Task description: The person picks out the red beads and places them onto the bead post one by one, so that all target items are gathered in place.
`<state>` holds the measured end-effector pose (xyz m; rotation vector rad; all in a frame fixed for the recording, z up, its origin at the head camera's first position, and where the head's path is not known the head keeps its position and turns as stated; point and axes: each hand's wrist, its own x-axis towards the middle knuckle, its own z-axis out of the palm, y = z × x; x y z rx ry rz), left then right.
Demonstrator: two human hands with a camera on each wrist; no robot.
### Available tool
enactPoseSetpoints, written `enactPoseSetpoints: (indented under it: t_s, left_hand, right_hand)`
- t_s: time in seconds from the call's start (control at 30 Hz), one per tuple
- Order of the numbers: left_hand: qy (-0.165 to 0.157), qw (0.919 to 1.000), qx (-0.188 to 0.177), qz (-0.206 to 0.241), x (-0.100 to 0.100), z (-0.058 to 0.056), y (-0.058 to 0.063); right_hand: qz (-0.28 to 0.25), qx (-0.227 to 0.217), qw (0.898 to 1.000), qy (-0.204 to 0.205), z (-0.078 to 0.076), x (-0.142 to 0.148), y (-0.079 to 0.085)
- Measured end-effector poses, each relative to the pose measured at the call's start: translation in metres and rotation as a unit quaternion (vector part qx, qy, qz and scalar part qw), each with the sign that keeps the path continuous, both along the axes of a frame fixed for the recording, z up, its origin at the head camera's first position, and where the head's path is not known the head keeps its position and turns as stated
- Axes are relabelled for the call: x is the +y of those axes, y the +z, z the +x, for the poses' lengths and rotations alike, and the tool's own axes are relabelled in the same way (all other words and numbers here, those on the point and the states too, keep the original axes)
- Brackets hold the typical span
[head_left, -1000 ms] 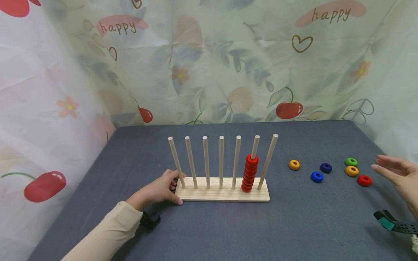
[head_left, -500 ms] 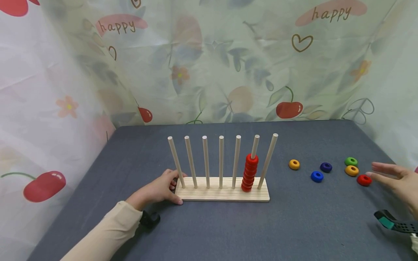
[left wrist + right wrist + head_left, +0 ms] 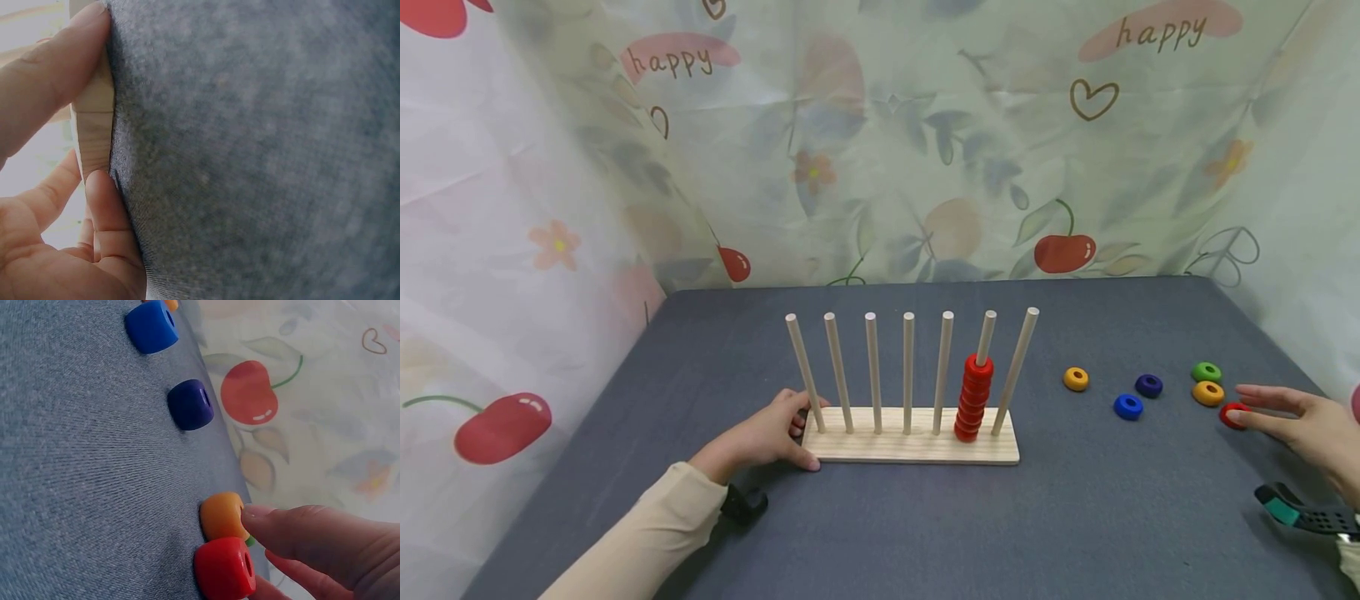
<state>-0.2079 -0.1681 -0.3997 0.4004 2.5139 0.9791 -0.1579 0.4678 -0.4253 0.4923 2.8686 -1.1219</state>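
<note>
A wooden peg rack (image 3: 910,448) with several upright pegs stands mid-table, a stack of red beads (image 3: 973,400) on its second peg from the right. My left hand (image 3: 772,433) grips the rack's left end; in the left wrist view thumb and fingers hold the base edge (image 3: 95,134). At far right, my right hand (image 3: 1309,421) is at a loose red bead (image 3: 224,569), its fingers extended and the thumb partly covering the bead in the head view. Whether they press on the bead cannot be told. An orange bead (image 3: 1207,393) lies right beside it.
A green bead (image 3: 1206,372) lies behind the orange one. Between these and the rack are a dark blue bead (image 3: 1148,385), a blue bead (image 3: 1128,407) and another orange bead (image 3: 1076,379). A patterned curtain (image 3: 895,150) hangs behind the dark table (image 3: 925,533).
My right hand has come down and a little to the left, from beside the loose red bead to right over it. The left hand and the rack have stayed put.
</note>
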Motion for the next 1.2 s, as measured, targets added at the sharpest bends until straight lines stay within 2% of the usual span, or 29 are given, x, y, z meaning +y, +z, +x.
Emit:
enactPoseSetpoints:
  t_s: [0.2,0.3,0.57,0.8,1.2]
  left_hand:
    - [0.002,1.0,0.0,0.002,0.0,0.0,0.0]
    - [0.004,1.0,0.0,0.001,0.0,0.0,0.0]
    - [0.006,1.0,0.001,0.0,0.001,0.0,0.0]
    - [0.006,1.0,-0.001,0.002,0.0,0.0,-0.001]
    - [-0.003,1.0,0.0,0.006,-0.001,-0.001,-0.001]
  right_hand:
    - [-0.002,-0.008,1.0,0.013,-0.006,0.011,-0.012]
    - [0.009,0.003,1.0,0.024,-0.007,0.013,-0.017]
    - [0.012,0.017,0.998,0.053,-0.007,0.011,-0.017]
    - [-0.024,-0.007,0.999,0.04,-0.008,0.011,-0.016]
    - [0.01,-0.023,1.0,0.012,-0.008,0.006,-0.009]
